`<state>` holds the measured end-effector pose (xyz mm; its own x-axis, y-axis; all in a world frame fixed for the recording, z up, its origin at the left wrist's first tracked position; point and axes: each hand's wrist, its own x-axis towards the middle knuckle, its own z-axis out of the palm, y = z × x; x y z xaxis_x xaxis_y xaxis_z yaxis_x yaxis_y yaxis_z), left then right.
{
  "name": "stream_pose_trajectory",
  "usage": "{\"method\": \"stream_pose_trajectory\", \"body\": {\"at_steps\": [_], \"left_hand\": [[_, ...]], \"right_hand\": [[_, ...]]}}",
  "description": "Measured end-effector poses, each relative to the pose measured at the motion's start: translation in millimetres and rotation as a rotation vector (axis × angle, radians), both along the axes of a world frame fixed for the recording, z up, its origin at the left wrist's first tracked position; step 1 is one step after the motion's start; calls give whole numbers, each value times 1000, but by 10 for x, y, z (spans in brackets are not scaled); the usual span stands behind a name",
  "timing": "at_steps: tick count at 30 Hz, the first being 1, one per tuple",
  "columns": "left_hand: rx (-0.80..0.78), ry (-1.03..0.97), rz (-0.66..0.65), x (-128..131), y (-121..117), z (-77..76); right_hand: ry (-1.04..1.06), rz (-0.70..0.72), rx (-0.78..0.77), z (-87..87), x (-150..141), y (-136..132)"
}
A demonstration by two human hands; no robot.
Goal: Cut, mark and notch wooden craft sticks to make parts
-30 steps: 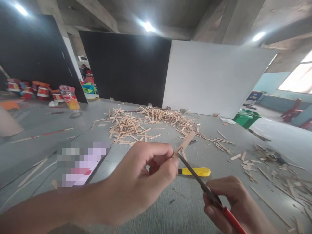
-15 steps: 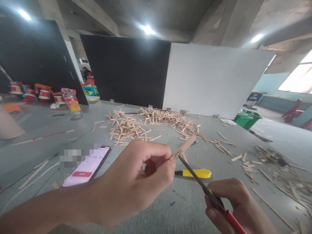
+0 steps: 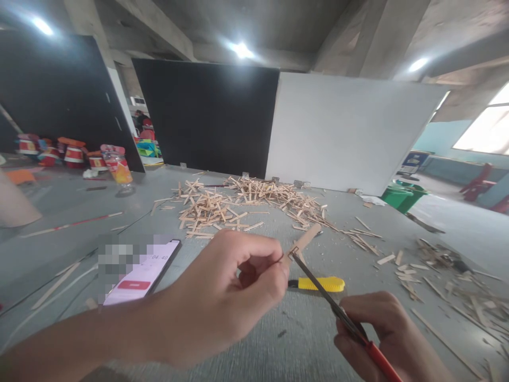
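Note:
My left hand (image 3: 234, 286) is closed, with thumb and forefinger pinching the near end of a flat wooden craft stick (image 3: 306, 237). The stick points up and to the right and bears a small dark-edged rectangle close to my fingertips. In my right hand (image 3: 382, 323) is a slim, dark metal tool with a red handle (image 3: 379, 358); its exact kind is unclear. The tool's narrow tip touches or nearly touches the stick by the rectangle. A yellow utility knife (image 3: 321, 284) lies on the table beneath, partly behind the tool.
Wooden strips are heaped (image 3: 210, 209) at the table's far middle, with more scraps (image 3: 407, 273) at the right. A phone (image 3: 139, 273) showing a timer lies left. A plastic bottle (image 3: 119, 170) and paper cup crafts (image 3: 73, 154) stand far left. Black (image 3: 207, 116) and white panels (image 3: 342, 127) rise behind.
My left hand and the stick have shifted very slightly to the right. The tool's tip stays at the rectangle, and the phone's timer has advanced.

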<state>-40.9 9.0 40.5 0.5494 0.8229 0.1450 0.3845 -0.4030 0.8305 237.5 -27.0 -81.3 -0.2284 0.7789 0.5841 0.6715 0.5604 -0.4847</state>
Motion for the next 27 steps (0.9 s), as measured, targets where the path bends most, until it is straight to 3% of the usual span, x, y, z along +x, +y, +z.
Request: {"method": "stream_pose_trajectory", "body": {"at_steps": [8,14,23,27], "left_hand": [[-194,-103,-77,10,142,41],[-337,-214,-159,34,233,24],[-565,-522,-380,136,310,-234],[-508,-374,-366,74,348,-168]], "right_hand": [[-137,-58,-181,248,-61,111],[-239,24,-177,162,-47,173],[-211,42,-79,-31,-49,187],[-185,33,-81,-1,-1,195]]}}
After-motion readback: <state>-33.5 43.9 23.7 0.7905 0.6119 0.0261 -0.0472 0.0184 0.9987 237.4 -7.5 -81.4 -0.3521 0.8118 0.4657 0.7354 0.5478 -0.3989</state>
